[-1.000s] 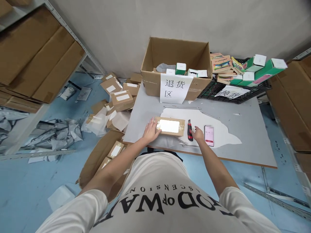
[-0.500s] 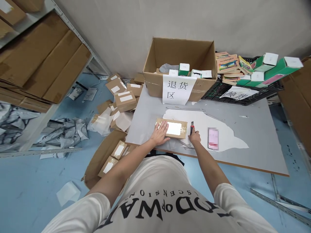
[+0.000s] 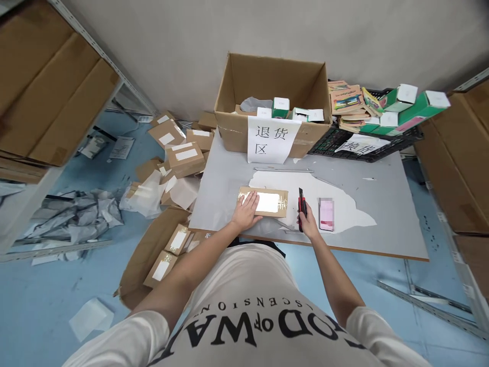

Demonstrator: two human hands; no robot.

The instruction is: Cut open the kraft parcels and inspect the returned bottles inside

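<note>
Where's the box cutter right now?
In the head view, the box cutter is in the right hand, above the table's near edge, between the flat cardboard parcel under the left hand and the phone.

A single head-worn camera looks forward and steeply down from above the person's chest, close over the table (image 3: 382,214), facing the wall (image 3: 244,30).

Red-black knife (image 3: 302,208); brown, perhaps white-labelled parcel (image 3: 267,202).
</note>
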